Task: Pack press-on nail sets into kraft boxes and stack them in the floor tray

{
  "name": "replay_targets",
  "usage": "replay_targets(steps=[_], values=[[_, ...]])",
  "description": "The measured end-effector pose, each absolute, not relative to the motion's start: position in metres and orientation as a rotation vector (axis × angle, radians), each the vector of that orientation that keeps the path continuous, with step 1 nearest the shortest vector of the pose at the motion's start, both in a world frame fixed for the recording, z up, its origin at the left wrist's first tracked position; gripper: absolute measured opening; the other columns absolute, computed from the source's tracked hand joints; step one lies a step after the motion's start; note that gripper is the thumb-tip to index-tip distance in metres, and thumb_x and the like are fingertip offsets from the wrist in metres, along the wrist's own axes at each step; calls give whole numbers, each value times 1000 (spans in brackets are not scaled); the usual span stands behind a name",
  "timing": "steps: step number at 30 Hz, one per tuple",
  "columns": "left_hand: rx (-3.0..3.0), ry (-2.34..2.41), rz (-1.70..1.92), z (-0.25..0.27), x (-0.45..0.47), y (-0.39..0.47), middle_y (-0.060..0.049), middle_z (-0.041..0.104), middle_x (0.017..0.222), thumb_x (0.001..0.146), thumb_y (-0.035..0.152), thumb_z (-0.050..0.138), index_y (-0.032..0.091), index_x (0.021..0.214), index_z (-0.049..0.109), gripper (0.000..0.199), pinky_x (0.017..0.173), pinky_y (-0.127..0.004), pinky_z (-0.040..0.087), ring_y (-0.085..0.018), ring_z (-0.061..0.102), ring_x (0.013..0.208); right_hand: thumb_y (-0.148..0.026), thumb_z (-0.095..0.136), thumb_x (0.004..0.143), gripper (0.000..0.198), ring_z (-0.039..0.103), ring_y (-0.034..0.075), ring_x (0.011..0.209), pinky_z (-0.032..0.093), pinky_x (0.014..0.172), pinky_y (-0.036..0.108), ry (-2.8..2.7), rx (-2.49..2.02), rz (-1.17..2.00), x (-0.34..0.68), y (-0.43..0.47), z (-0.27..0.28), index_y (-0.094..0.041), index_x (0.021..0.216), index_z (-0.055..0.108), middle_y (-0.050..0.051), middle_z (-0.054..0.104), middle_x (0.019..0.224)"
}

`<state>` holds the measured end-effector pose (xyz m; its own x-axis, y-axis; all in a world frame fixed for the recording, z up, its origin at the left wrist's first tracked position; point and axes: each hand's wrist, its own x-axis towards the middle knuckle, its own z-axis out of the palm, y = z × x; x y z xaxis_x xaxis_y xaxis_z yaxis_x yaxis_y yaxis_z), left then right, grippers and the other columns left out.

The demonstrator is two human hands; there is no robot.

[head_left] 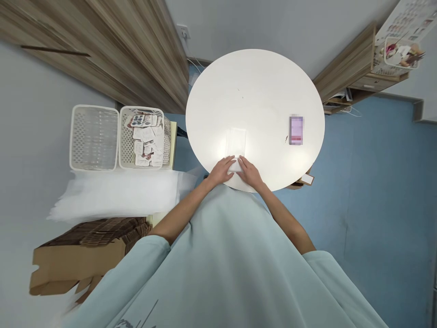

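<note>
On the near edge of the round white table (256,91), a thin, see-through white packing sheet (238,139) lies with its near end folded into a small flat bundle. My left hand (221,170) grips this bundle from the left, fingers over its far side and thumb at its near side. From the right, my right hand (250,173) holds it in the same way, with both sets of fingertips almost meeting. Whether anything is wrapped inside the sheet cannot be made out. A pixelated purple phone-like rectangle (296,130) lies on the table's right side.
To the left stand a white basket (166,141) with several printed card packs and another basket (72,136) holding clear plastic pieces. Nearer lie a stack of white sheets (126,193) and flattened cardboard boxes (78,262). A wooden cabinet (355,68) stands at the right.
</note>
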<state>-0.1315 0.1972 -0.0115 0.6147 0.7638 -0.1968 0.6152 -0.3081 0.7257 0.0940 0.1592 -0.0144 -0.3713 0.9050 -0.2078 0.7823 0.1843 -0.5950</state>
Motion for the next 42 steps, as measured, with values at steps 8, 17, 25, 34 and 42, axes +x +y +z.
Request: replay_targets(steps=[8, 17, 25, 34, 42], values=[[1867, 1182, 246, -16, -144, 175, -11, 56, 165, 92, 35, 71, 22, 157, 54, 69, 136, -52, 28, -29, 51, 154, -44, 46, 113, 58, 50, 33, 154, 42, 125, 53, -2238, -1687, 890, 89, 121, -12, -16, 164, 46, 19, 41, 174], [1528, 1473, 367, -15, -136, 206, -9, 82, 118, 99, 45, 65, 22, 111, 77, 29, 100, -43, 59, -31, 75, 112, -49, 37, 115, 43, 70, 30, 110, 54, 103, 46, -1896, -1927, 885, 82, 164, -13, -20, 130, 65, 15, 73, 127], [1528, 1672, 296, -14, -117, 225, -11, 78, 111, 97, 38, 68, 21, 105, 73, 19, 98, -46, 59, -31, 74, 103, -41, 51, 109, 34, 69, 24, 96, 61, 88, 39, -1651, -2087, 964, 76, 189, -24, -18, 130, 63, 13, 68, 120], [2018, 1220, 301, -15, -113, 250, -15, 48, 170, 93, 16, 54, 16, 159, 48, 67, 134, -55, 31, -33, 36, 163, -14, 50, 100, 54, 43, 33, 156, 41, 127, 53, -2181, -1785, 815, 79, 220, -12, -12, 154, 53, 21, 49, 164], [2068, 1162, 102, -12, -115, 260, -21, 47, 170, 92, 18, 50, 6, 160, 47, 70, 136, -53, 25, -32, 43, 160, -19, 53, 100, 53, 65, 31, 128, 61, 103, 47, -2158, -1790, 942, 85, 220, -9, -15, 153, 52, 20, 55, 153]])
